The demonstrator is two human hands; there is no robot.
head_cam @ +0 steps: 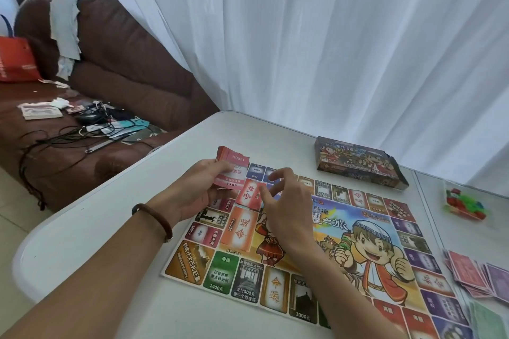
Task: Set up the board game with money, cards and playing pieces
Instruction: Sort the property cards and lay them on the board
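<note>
A person seated at a white worktop [110,242] holds a stack of red cards [230,170] in the left hand [192,192], fingers curled around the stack above the far-left corner of the game board [303,245]. The right hand [286,209] hovers just beside it over the board, fingers spread and loosely curved, gripping nothing. A dark bead bracelet [154,220] circles the left wrist. On the board lie a red card pile [252,195] directly under the hands and an orange card pile [239,228] just nearer the camera. The game box [358,164] lies open-ended on the worktop beyond the board's far edge. To the right, well apart from the board, sits a small heap of red and green playing pieces [465,202]; nearer the camera, pink and purple paper money [479,275] is fanned loosely at the board's right edge. A brown leather sofa [124,63] strewn with cables stands to the left, white curtains [330,36] hanging behind.
</note>
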